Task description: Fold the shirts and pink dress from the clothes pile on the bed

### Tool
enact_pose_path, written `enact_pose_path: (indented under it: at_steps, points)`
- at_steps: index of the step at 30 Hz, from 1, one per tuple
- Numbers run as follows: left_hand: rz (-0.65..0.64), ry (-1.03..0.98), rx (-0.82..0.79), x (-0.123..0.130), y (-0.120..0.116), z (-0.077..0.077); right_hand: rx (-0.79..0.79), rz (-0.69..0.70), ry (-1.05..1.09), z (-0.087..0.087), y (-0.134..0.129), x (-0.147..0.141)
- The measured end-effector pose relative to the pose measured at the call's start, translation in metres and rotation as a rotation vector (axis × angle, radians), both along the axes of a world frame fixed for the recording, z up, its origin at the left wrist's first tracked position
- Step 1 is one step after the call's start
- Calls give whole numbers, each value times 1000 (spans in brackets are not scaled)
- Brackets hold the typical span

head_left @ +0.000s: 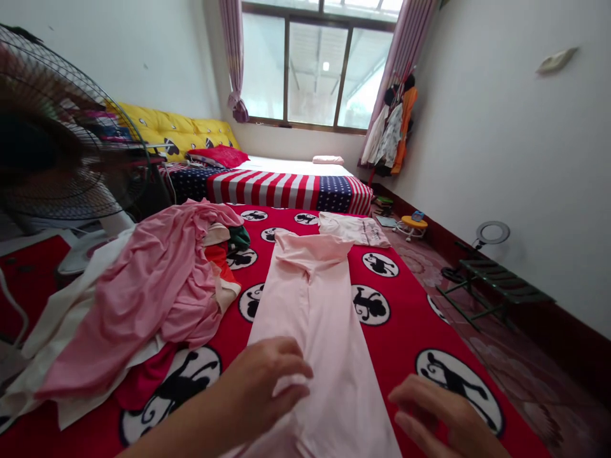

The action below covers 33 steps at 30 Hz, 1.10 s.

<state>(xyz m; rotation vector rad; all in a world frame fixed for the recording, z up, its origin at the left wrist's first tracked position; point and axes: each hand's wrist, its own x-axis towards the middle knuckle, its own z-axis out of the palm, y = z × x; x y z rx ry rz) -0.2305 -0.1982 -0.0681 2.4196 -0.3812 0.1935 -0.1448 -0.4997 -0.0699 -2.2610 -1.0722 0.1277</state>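
Pale pink trousers (pixel 329 318) lie flat on a red blanket (pixel 405 305) printed with black monkey figures in white ovals. Their waistband is at the far end, and the legs run toward me. My left hand (pixel 272 381) is over the left leg, fingers loosely curved and apart, with nothing in it. Beside the right leg's edge, above the blanket, my right hand (pixel 443 416) is open with bent fingers. Whether either hand touches the cloth is unclear. The lower ends of the legs run out of view.
A heap of pink and white clothes (pixel 157 273) lies at left, by a large fan (pixel 71 140). A folded light top (pixel 353 228) sits at the blanket's far right. Beyond is another bed (pixel 286 191); a dark green folding stool (pixel 496 280) stands on the right-hand floor.
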Motion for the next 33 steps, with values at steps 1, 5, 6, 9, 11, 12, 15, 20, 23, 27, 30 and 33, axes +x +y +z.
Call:
enact_pose_path:
  at_steps: [1,5,6,9,11,12,15,20,23,27,30,33]
  points:
    - [62,-15,-1,17,12,6,31,-58,34,3,7,16]
    - [309,-217,15,107,63,8,152,-180,241,0,38,96]
    - [367,-267,25,132,75,4,170,-204,281,-3,47,118]
    - [437,-300,99,197,97,-6,195,-316,328,-13,70,179]
    - [415,-267,150,231,103,-10,235,-371,299,-18,83,214]
    - [397,-249,169,245,105,-11,264,-381,268,-21,89,230]
    - [330,-206,204,272,112,-10,311,-375,177,-26,104,269]
    - [256,-163,247,280,130,-4,343,-238,99,-16,129,308]
    - [242,-165,244,276,135,-1,241,-46,61,-4,146,321]
    - [321,-168,198,277,133,-3,70,39,105,5,162,337]
    - [370,-147,156,284,134,-7,58,-11,91,4,166,346]
    - [358,-55,42,291,139,-12,47,-61,73,-1,163,350]
